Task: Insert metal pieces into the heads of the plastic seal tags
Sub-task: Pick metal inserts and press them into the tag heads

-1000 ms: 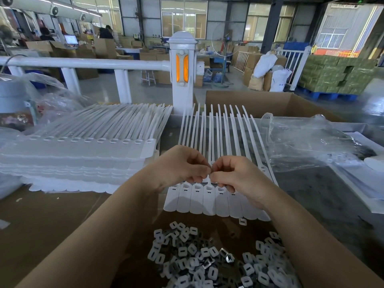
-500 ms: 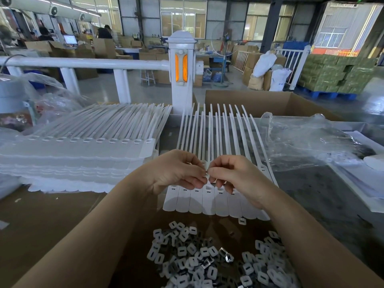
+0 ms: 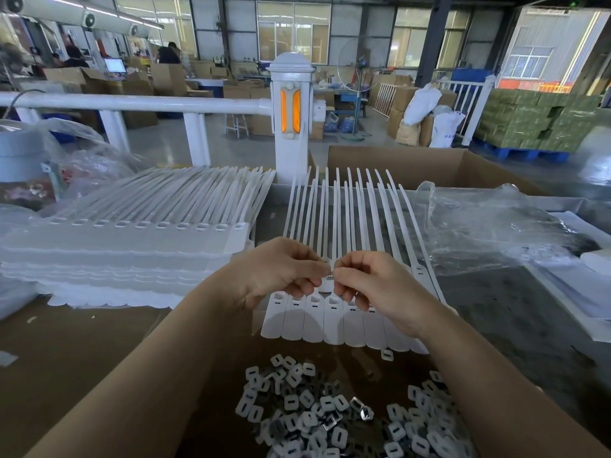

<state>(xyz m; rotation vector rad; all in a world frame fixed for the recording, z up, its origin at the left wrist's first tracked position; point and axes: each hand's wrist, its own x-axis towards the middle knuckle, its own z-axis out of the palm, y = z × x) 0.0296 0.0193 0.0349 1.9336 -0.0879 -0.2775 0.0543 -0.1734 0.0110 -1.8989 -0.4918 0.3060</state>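
The flat row of white plastic seal tags (image 3: 334,317) lies before you on the brown cardboard surface (image 3: 66,352), straps fanning away. A heap of small metal pieces (image 3: 330,421) sits just nearer. A tall tag stack (image 3: 125,249) crowds the left, crinkled clear plastic sheeting (image 3: 489,226) the right. Your left hand (image 3: 281,271) and right hand (image 3: 377,285) meet fingertip to fingertip, pinching one tag's head (image 3: 329,276).

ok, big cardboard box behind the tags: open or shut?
Open. The box has its flaps up and the inner wall shows; contents hidden behind the near rim.
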